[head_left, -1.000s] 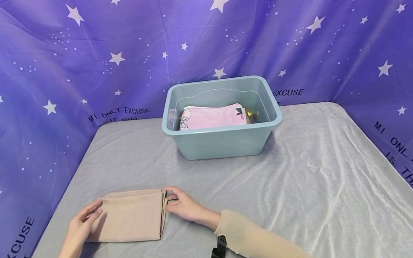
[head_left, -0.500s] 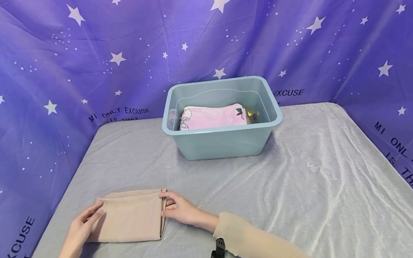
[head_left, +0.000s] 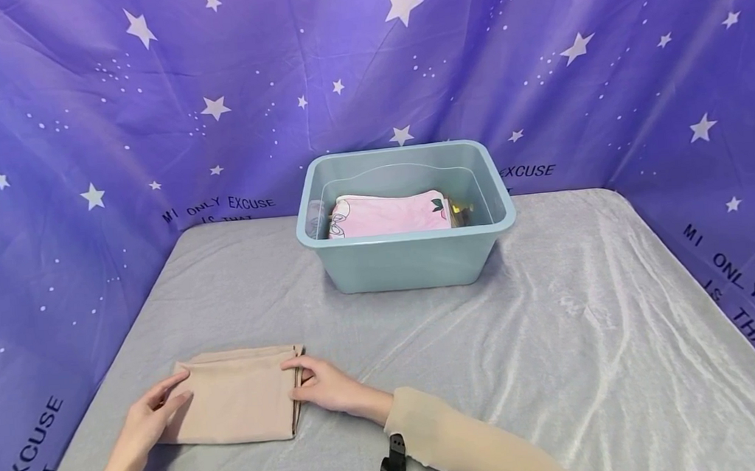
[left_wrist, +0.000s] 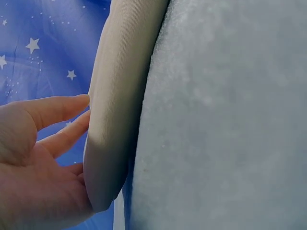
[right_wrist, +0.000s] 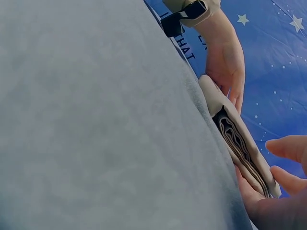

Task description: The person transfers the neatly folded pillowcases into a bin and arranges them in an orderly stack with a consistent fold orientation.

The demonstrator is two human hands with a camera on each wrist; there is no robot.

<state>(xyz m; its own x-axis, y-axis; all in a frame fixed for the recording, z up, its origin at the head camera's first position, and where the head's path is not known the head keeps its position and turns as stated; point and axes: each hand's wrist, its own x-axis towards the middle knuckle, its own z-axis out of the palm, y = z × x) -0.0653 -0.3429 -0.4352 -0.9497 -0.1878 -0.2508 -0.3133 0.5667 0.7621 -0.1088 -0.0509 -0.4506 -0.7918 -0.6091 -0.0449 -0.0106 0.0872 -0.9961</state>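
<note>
A folded beige cloth [head_left: 237, 398] lies flat at the front left of the table, its dark-edged layers showing at the right end. My left hand [head_left: 144, 422] touches the cloth's left side with fingers spread; in the left wrist view its thumb and index fingertips [left_wrist: 82, 99] meet the fabric. Across at the right end, my right hand [head_left: 326, 386] reaches around the layered edge [right_wrist: 240, 146]. The right wrist view shows part of this hand under the cloth, while the upper fingers [right_wrist: 285, 146] stand slightly off its top.
A blue-grey plastic bin [head_left: 409, 262] stands at the back middle of the table [head_left: 561, 369]. Inside are a pink printed folded cloth [head_left: 389, 214], something clear at the left and something yellowish at the right. A purple starry curtain [head_left: 310, 56] surrounds the table.
My right hand has moved a little left, from beside the cloth's right edge to around it. The left hand and the cloth stay nearly in place.
</note>
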